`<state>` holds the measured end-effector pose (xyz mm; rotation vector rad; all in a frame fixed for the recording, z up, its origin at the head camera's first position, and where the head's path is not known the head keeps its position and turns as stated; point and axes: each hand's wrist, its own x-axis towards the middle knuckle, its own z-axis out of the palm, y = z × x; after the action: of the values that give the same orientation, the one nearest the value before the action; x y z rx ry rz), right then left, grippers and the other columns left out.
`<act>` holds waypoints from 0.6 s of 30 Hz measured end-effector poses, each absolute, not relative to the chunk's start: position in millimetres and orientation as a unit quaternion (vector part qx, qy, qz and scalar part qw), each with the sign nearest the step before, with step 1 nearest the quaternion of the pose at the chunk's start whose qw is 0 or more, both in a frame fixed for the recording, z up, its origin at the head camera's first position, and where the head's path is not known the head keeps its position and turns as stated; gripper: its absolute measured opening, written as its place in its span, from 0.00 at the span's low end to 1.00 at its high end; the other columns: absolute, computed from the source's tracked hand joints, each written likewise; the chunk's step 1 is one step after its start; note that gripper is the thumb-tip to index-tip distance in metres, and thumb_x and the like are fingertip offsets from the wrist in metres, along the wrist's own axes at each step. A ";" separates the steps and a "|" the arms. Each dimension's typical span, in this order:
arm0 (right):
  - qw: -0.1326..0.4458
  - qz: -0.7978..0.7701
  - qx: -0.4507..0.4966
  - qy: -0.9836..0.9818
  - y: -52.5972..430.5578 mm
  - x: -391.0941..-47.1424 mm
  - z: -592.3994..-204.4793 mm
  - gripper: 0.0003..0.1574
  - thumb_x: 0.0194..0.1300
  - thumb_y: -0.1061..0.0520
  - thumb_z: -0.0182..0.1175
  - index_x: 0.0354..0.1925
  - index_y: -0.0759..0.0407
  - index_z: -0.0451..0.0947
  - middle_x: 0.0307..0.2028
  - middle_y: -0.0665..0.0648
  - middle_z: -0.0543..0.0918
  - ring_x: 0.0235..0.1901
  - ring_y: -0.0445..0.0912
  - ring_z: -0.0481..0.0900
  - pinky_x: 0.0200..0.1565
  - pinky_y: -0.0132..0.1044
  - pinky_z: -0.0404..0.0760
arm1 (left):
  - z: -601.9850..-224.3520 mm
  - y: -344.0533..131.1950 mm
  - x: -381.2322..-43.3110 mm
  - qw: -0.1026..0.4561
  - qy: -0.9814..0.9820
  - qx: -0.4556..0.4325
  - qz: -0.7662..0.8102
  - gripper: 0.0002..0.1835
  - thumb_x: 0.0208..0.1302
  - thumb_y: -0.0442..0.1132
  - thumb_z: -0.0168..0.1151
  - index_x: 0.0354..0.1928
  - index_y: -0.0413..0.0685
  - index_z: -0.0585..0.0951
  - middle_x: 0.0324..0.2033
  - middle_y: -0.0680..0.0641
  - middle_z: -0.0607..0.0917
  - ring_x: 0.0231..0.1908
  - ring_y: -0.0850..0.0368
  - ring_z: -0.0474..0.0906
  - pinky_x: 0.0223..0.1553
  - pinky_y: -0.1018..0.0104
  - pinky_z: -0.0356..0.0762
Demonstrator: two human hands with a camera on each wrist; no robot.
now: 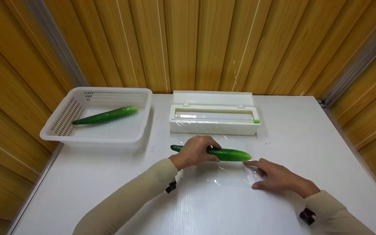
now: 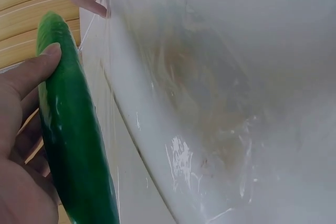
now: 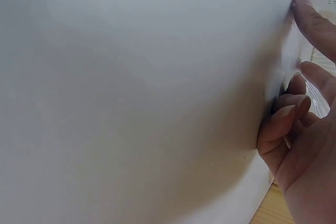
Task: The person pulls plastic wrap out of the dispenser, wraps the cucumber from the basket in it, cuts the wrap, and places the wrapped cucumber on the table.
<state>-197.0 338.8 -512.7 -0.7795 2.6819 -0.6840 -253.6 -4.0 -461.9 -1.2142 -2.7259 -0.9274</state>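
My left hand (image 1: 196,150) grips a green cucumber (image 1: 230,154) around its middle, thumb along the near side. The cucumber's pale green end points right, and its dark tip shows left of the hand. Beneath it, a sheet of clear cling film (image 1: 215,181) spreads over the white table, wrinkled and shiny. My right hand (image 1: 277,174) rests at the film's right edge. Its index finger reaches toward the cucumber's pale end, with the thumb apart from it; in the right wrist view the other fingers (image 3: 278,121) curl against the tabletop.
Behind the hands stands a white cling film dispenser (image 1: 214,128), lid raised, with the roll inside and a green slider at its right end. At the left, a white plastic basket (image 1: 96,139) holds another cucumber (image 1: 106,116). Wood-patterned panels (image 1: 181,45) wall the table's back and sides.
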 end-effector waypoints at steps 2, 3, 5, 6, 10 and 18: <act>0.136 -0.236 -0.262 0.926 339.1 -196.9 -512.8 0.45 0.62 0.35 0.76 0.72 0.45 0.75 0.39 0.44 0.71 0.39 0.39 0.71 0.39 0.37 0.72 | -465.9 0.2 -253.2 0.005 -0.871 -0.392 -0.297 0.19 0.58 0.42 0.84 0.51 0.48 0.92 0.43 0.53 0.91 0.43 0.62 0.84 0.49 0.66 0.79; 0.135 -0.236 -0.259 0.927 339.1 -196.9 -512.8 0.43 0.62 0.35 0.77 0.70 0.46 0.76 0.39 0.44 0.71 0.39 0.40 0.71 0.39 0.37 0.72 | -468.0 2.0 -252.9 0.004 -0.870 -0.395 -0.296 0.19 0.58 0.41 0.84 0.51 0.48 0.92 0.43 0.53 0.91 0.43 0.62 0.85 0.50 0.67 0.79; 0.134 -0.239 -0.258 0.927 338.9 -196.9 -512.9 0.39 0.61 0.36 0.77 0.64 0.47 0.77 0.38 0.45 0.71 0.38 0.40 0.71 0.39 0.37 0.71 | -471.8 4.6 -252.1 -0.001 -0.870 -0.395 -0.296 0.18 0.58 0.40 0.84 0.50 0.49 0.92 0.43 0.53 0.92 0.44 0.62 0.85 0.51 0.68 0.78; 0.133 -0.240 -0.257 0.927 338.8 -196.8 -512.7 0.37 0.61 0.36 0.78 0.61 0.48 0.77 0.38 0.45 0.71 0.38 0.41 0.71 0.39 0.37 0.71 | -473.7 5.6 -251.7 -0.003 -0.870 -0.395 -0.295 0.18 0.58 0.39 0.83 0.50 0.49 0.92 0.43 0.53 0.92 0.44 0.62 0.85 0.51 0.68 0.78; 0.136 -0.243 -0.246 0.928 337.9 -196.2 -512.1 0.34 0.60 0.38 0.79 0.55 0.48 0.75 0.37 0.45 0.70 0.37 0.41 0.70 0.37 0.37 0.70 | -481.4 8.7 -251.0 -0.009 -0.872 -0.387 -0.299 0.18 0.58 0.39 0.83 0.50 0.49 0.92 0.42 0.53 0.91 0.43 0.63 0.85 0.51 0.68 0.78; 0.143 -0.250 -0.247 0.925 337.6 -195.8 -510.6 0.40 0.60 0.38 0.78 0.63 0.49 0.75 0.38 0.46 0.70 0.38 0.41 0.70 0.38 0.37 0.70 | -491.7 13.8 -250.9 -0.028 -0.873 -0.380 -0.305 0.20 0.57 0.43 0.84 0.51 0.50 0.92 0.43 0.55 0.91 0.44 0.66 0.84 0.51 0.71 0.77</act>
<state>-195.8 337.6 -510.6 -0.7116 2.6685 -0.7206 -250.9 13.8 -491.7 -1.2162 -2.7919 -0.9753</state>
